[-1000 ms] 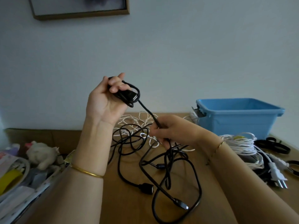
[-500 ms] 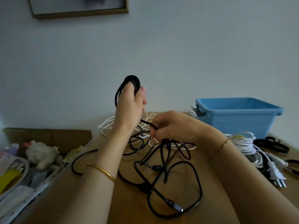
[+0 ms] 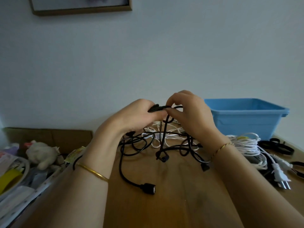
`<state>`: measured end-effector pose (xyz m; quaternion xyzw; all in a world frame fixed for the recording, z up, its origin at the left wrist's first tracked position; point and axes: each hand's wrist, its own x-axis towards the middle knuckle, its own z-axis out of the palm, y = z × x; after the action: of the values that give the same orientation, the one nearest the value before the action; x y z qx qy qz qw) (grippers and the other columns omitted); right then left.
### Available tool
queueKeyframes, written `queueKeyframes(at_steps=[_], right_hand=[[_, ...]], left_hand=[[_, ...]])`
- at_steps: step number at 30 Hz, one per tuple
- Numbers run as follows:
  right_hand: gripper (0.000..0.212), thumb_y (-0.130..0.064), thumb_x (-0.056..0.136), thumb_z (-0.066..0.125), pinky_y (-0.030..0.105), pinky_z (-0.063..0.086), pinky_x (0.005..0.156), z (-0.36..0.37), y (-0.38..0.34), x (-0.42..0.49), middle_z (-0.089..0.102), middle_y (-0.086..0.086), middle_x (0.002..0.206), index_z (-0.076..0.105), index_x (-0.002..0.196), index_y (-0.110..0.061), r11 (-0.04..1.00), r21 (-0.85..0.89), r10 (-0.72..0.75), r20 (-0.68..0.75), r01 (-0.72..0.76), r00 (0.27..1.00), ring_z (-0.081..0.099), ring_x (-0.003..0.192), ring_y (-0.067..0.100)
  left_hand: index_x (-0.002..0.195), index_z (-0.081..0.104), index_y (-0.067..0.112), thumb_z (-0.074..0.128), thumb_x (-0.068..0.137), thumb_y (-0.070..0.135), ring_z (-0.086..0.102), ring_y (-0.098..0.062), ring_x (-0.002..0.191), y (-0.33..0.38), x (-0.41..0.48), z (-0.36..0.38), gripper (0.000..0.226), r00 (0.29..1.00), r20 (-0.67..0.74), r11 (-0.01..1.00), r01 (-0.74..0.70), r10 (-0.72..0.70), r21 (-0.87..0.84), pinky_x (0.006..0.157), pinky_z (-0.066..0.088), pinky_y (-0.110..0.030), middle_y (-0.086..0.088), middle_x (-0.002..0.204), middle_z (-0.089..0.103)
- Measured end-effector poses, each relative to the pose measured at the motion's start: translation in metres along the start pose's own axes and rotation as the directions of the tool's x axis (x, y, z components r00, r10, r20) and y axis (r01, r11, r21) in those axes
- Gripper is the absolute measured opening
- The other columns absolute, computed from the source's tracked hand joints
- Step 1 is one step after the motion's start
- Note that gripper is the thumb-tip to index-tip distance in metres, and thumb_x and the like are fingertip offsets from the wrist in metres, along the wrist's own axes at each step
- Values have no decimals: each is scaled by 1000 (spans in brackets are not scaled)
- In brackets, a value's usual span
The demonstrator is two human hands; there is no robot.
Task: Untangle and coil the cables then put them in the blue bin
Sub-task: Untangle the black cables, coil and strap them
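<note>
Grips bunched cable (image 3: 154, 108) in curled left hand (image 3: 136, 116), pinches same cable with right hand (image 3: 190, 112), above table (image 3: 166, 204).

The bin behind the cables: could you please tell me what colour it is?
The bin is light blue, shown best in the head view.

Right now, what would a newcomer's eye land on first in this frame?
The left hand grips a small black coil mid-frame while the right hand pinches its strand. Loose black cable sprawls on the table beneath; the blue bin stands behind, at right.
</note>
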<state>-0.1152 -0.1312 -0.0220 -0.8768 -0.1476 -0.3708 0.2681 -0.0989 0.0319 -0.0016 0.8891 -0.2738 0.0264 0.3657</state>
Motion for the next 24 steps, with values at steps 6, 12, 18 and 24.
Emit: queueKeyframes(at_steps=[6, 12, 18, 24], right_hand=[[17, -32, 85, 66, 41, 53, 79, 1, 6, 1, 65, -7, 88, 63, 94, -18, 997, 18, 67, 145, -71, 987, 62, 85, 16], [12, -25, 91, 57, 38, 50, 74, -4, 2, 1, 64, -1, 97, 60, 97, -16, 987, -156, -6, 107, 23, 994, 59, 88, 22], [11, -17, 84, 56, 32, 46, 67, -5, 10, 2, 57, 1, 97, 64, 88, -12, 967, -180, 199, 98, -179, 975, 55, 84, 23], [9, -4, 79, 58, 30, 45, 63, 0, 52, -4, 62, 9, 84, 67, 82, -4, 850, -414, 457, 269, -326, 848, 58, 79, 26]], left_hand=[[81, 60, 9, 47, 99, 33, 32, -10, 41, -3, 4, 4, 33, 980, -196, 986, 10, -44, -169, 46, 27, -26, 9, 47, 38], [78, 58, 11, 46, 99, 33, 38, -13, 45, -6, 9, 3, 32, 848, -529, 990, -46, -33, -135, 50, 31, -29, 4, 52, 42], [70, 55, 19, 48, 97, 35, 40, -16, 50, -17, 11, -9, 32, 718, -685, 966, -68, -125, -247, 59, 36, -33, 4, 55, 44], [72, 54, 20, 48, 97, 35, 40, -12, 47, -15, 9, -20, 30, 621, -771, 941, -156, -142, -299, 55, 33, -29, 6, 57, 46]])
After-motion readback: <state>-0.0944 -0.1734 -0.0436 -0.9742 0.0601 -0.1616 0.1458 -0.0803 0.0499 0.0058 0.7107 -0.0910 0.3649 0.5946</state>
